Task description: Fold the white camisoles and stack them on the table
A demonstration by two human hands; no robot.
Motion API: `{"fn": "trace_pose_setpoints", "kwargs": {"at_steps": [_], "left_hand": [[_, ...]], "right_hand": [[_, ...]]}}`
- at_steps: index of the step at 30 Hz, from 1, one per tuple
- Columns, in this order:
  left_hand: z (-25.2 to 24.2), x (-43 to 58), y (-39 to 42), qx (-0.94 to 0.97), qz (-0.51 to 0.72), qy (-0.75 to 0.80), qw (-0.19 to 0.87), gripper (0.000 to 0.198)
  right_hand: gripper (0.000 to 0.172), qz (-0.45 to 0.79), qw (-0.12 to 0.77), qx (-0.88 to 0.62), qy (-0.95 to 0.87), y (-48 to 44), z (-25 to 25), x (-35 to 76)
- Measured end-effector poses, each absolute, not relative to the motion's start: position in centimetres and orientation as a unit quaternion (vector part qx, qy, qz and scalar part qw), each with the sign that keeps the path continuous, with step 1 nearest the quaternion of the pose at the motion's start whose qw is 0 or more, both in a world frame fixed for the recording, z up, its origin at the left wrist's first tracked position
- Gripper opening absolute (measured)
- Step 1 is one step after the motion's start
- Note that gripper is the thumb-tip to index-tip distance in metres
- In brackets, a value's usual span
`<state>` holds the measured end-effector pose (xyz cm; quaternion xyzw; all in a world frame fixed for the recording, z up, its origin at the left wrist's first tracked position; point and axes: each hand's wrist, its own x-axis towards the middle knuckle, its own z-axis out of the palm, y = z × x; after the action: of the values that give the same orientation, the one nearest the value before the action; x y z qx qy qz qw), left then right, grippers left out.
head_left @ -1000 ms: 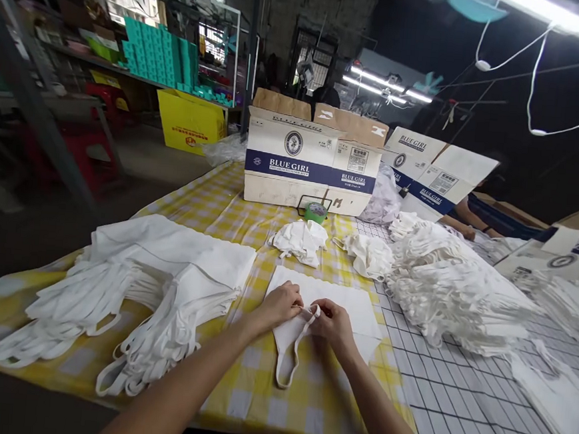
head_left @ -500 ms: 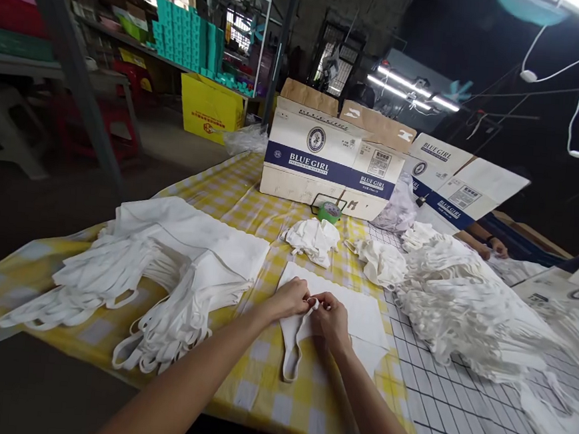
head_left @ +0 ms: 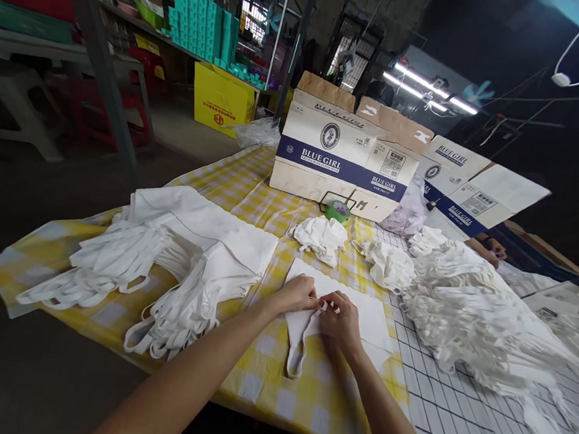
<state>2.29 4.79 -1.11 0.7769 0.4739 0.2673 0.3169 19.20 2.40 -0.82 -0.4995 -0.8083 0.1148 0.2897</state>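
the room is dark at the back, with bright lamps up high. a yellow and white checked cloth covers this part of the table, and a big white and blue box stands on it far back. a white cloth piece lies on the checks in front of the person, between a neat pile of white pieces and a big messy heap. the left hand and the right hand are close together, and the fingertips of both look pinched on its thin strap, which droops in a loop. the piece looks light, soft and floppy, hard to break but easy to crease. the strap is good to pinch with 2 fingertips, and the wide part can lie flat under a palm
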Motion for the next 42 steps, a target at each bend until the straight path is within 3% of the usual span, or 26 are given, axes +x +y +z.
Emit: {"fn": "trace_pose_setpoints", "kwargs": {"at_steps": [10, 18, 21, 28, 35, 39, 42], "left_hand": [[-0.4, 1.8, 4.1, 0.781, 0.264, 0.461, 0.327, 0.026], [-0.5, 1.1, 3.7, 0.802, 0.253, 0.432, 0.327, 0.030], [-1.2, 1.7, 3.9, 0.801, 0.257, 0.449, 0.301, 0.028], [-1.2, 2.8, 3.7, 0.785, 0.260, 0.492, 0.273, 0.018], [-0.6, 3.1, 3.8, 0.782, 0.247, 0.508, 0.264, 0.024], [-0.4, 2.9, 3.8, 0.791, 0.229, 0.497, 0.274, 0.022], [0.3, 2.3, 3.5, 0.806, 0.212, 0.472, 0.290, 0.018]], "right_hand": [[0.019, 0.130, 0.294, -0.520, -0.792, 0.7, -0.6, 19.2], [0.035, 0.379, 0.406, -0.540, -0.632, -1.5, -0.4, 18.2], [0.033, 0.410, 0.420, -0.540, -0.604, -1.3, -0.8, 18.6], [0.024, 0.307, 0.402, -0.546, -0.668, 0.4, -1.5, 19.3], [0.023, 0.254, 0.378, -0.537, -0.710, 0.8, -0.8, 18.4], [0.022, 0.334, 0.396, -0.535, -0.667, -1.1, -0.1, 18.4], [0.029, 0.485, 0.411, -0.501, -0.587, -3.8, 0.8, 18.3]]}}
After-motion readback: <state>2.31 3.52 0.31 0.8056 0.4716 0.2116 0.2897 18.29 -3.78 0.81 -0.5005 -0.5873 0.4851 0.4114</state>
